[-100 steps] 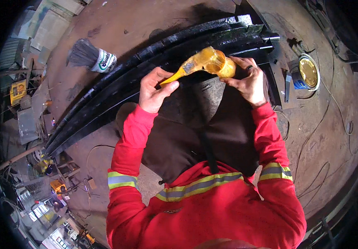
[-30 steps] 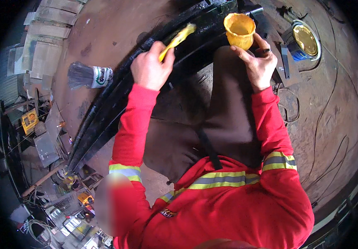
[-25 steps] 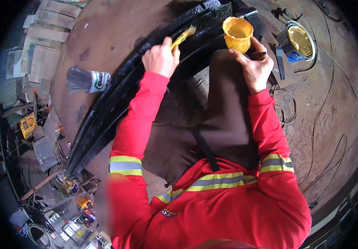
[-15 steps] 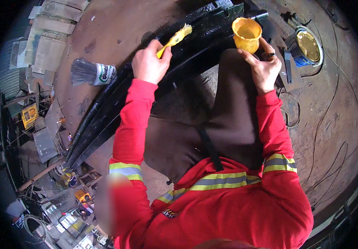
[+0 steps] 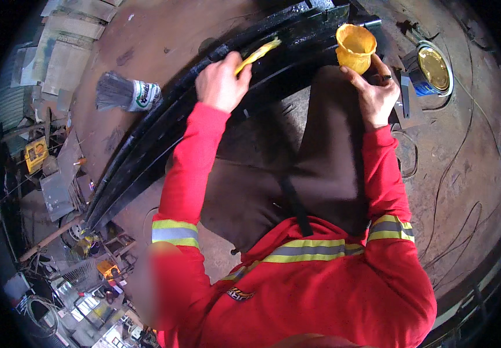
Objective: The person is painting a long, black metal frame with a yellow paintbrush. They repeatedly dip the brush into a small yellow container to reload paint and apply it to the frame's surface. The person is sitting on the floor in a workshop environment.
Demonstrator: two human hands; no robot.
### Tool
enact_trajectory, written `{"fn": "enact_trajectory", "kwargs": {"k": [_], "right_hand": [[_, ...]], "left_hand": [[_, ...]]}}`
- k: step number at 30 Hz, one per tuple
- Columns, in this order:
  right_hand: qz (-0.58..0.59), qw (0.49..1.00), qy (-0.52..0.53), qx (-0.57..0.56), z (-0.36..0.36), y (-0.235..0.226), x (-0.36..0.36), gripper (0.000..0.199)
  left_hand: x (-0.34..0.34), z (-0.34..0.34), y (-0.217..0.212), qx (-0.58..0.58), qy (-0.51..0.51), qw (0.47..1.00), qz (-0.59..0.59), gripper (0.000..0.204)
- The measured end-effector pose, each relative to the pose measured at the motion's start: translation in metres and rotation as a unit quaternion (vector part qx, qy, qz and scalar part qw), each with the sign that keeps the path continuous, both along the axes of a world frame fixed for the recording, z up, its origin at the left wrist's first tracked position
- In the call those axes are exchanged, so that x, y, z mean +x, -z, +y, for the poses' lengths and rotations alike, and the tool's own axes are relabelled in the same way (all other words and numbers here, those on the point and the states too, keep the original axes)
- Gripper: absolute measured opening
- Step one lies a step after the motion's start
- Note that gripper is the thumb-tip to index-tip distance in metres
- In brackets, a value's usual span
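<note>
A yellow-handled paintbrush (image 5: 256, 57) is gripped in my left hand (image 5: 221, 83), its bristle end pointing up and right over a long black metal beam (image 5: 227, 62). Whether the bristles touch the beam I cannot tell. My right hand (image 5: 375, 95) holds a yellow paint-coated cup (image 5: 355, 51) upright, with its wide mouth showing; the fingers wrap its lower side. The cup is beside the beam's far right end, above my knee. The beam's dark surface looks glossy in places.
A bundle of grey bristles or strands with a white wrapper (image 5: 145, 95) lies on the floor left of the beam. An open paint tin (image 5: 433, 69) stands at the far right, near a dark flat bar (image 5: 405, 95). Cables (image 5: 465, 145) cross the right floor. Clutter fills the lower left.
My left hand and the paintbrush have moved a little to the right along the beam. The cup in my right hand has shifted slightly right.
</note>
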State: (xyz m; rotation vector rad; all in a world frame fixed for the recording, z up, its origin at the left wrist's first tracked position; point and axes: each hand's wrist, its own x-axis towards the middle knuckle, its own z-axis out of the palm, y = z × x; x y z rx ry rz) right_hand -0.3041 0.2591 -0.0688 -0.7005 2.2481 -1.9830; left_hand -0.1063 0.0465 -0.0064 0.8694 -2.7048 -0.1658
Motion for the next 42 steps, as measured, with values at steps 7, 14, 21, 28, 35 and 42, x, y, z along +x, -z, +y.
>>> {"fn": "enact_trajectory", "kwargs": {"k": [7,14,21,28,35,42], "right_hand": [[-0.031,0.999,-0.002,-0.012,0.001,-0.010,0.002,0.062],[-0.005,1.000,-0.009,-0.011,0.003,-0.001,-0.001,0.063],[-0.029,1.000,-0.001,-0.012,-0.001,-0.002,0.004,0.064],[-0.018,1.000,-0.004,0.006,-0.001,0.001,-0.001,0.068],[0.028,0.999,0.002,0.025,-0.001,0.000,-0.001,0.067],[0.060,0.997,-0.005,0.043,0.001,0.001,-0.001,0.065]], "left_hand": [[-0.016,0.000,0.024,-0.054,-0.028,0.996,-0.061,0.020],[0.026,0.021,-0.012,-0.052,-0.093,0.985,-0.136,0.019],[-0.029,0.020,0.017,-0.061,0.007,0.998,-0.008,0.016],[0.039,0.004,-0.009,-0.021,-0.079,0.993,-0.082,0.021],[0.032,-0.001,0.009,-0.008,-0.119,0.992,-0.048,0.024],[0.109,0.007,-0.017,0.023,-0.153,0.987,0.042,0.024]]}}
